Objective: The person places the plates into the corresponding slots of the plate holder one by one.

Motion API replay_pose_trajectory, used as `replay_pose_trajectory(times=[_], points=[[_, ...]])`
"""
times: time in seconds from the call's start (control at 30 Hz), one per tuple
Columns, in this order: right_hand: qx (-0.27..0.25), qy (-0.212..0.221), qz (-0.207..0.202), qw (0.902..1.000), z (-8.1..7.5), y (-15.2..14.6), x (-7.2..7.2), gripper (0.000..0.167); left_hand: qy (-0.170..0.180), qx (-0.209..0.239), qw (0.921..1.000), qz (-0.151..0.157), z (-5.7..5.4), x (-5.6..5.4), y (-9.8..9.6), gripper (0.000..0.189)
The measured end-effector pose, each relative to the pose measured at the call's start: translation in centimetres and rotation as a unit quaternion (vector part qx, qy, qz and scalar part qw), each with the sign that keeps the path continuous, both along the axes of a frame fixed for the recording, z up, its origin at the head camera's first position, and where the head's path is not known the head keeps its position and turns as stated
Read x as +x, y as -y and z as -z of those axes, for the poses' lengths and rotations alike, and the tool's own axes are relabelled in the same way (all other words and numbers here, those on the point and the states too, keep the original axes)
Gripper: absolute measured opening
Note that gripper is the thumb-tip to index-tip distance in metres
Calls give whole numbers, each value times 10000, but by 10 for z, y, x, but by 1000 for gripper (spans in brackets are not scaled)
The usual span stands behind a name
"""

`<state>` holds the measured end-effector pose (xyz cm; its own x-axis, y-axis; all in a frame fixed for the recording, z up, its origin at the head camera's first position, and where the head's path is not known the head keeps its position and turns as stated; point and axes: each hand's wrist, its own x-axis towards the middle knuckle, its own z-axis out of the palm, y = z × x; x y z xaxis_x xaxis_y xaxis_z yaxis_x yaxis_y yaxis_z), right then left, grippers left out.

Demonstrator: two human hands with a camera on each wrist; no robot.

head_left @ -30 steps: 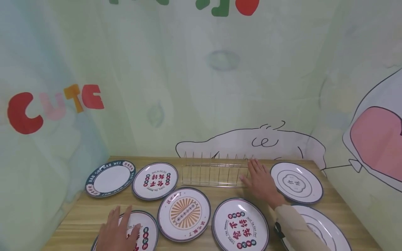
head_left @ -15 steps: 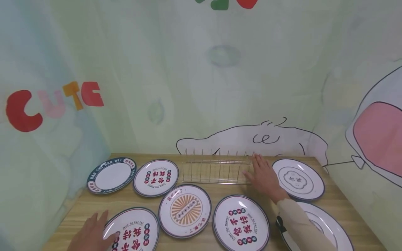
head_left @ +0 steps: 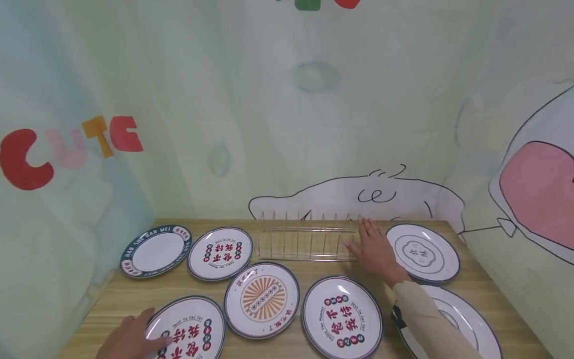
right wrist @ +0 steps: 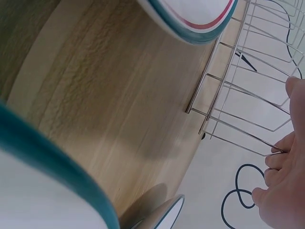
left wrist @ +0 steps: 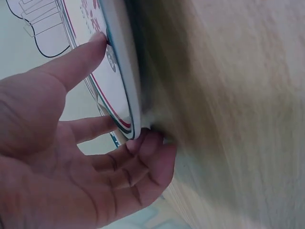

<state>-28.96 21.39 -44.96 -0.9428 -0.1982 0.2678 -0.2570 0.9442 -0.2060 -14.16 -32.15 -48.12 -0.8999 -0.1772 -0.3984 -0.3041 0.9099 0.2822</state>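
Note:
My left hand is at the left rim of a white plate with red lettering, at the front left of the table. In the left wrist view its thumb lies on the plate's face while curled fingers reach under the rim, pinching it. At the back, my right hand grips the right end of a wire dish rack. The right wrist view shows fingers curled at the end wires of the rack. No plate stands in its slots.
Around the rack lie a green-rimmed plate, a red-lettered plate, a sunburst plate, another red-lettered plate and two plain-patterned plates at right, the far one and the near one. A printed curtain hangs behind the table.
My left hand has moved left from over the front-left plate to its rim and now pinches it. The right hand stays at the rack's end. The head view has tilted slightly.

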Motion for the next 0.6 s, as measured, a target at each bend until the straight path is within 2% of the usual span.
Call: replay_pose_trajectory(times=[0.17, 0.3, 0.37, 0.47, 0.6], points=[[7, 91, 19, 10000, 2, 1, 0, 78, 103, 478, 9986, -178, 5, -1, 1, 108], [13, 115, 47, 9999, 2, 0, 0, 79, 155, 770, 9960, -432, 8, -2, 3, 109], [11, 96, 57, 9999, 2, 0, -1, 80, 117, 860, 9952, -448, 9, -3, 4, 106], [12, 90, 78, 9999, 1, 0, -3, 80, -54, 983, 9946, -312, 10, -3, 8, 103], [16, 110, 89, 9999, 1, 0, -4, 80, -55, 1464, 9885, -365, 10, -1, 9, 101]])
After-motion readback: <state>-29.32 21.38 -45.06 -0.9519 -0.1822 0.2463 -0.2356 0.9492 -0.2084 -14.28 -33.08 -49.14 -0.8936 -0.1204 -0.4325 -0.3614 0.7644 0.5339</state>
